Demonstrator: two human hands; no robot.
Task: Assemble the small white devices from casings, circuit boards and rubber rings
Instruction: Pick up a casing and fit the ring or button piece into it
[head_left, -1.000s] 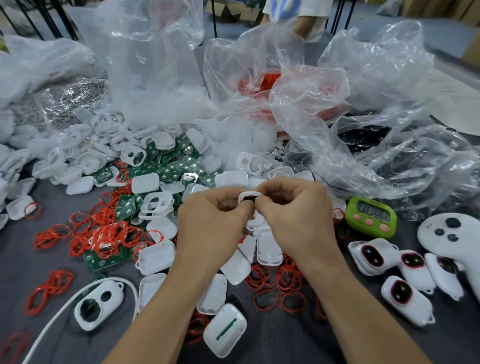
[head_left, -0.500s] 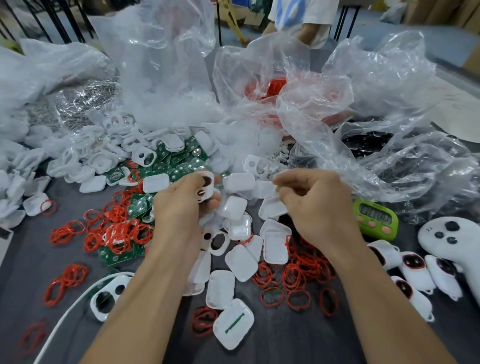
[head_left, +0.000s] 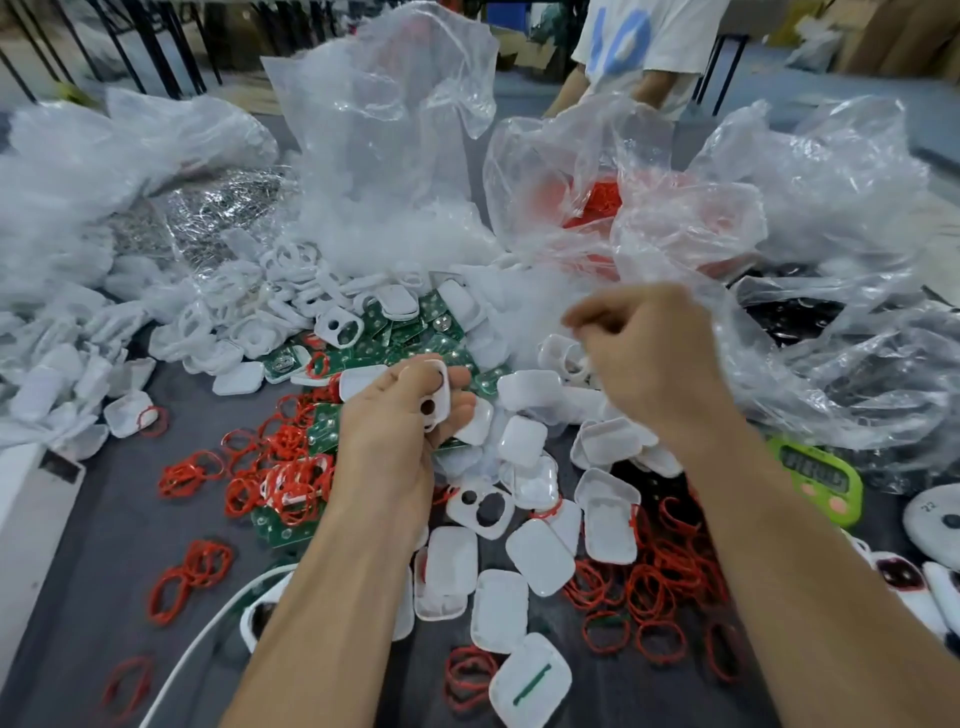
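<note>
The left hand (head_left: 392, 436) grips the casing (head_left: 435, 397) above the boards (head_left: 449, 325), alone now, where a second ago both held it. The right hand (head_left: 654, 364) has risen toward the bags (head_left: 831, 374), fingers curled, too blurred to tell whether they pinch anything

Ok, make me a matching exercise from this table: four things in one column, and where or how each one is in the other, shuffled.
1 timer
2 circuit boards
3 left hand
4 green-striped lid

A gripping a two-hole casing
B nearest the camera, between the arms
C right of both arms
D heaped beyond the left hand

Pairs: 1-C, 2-D, 3-A, 4-B
</note>
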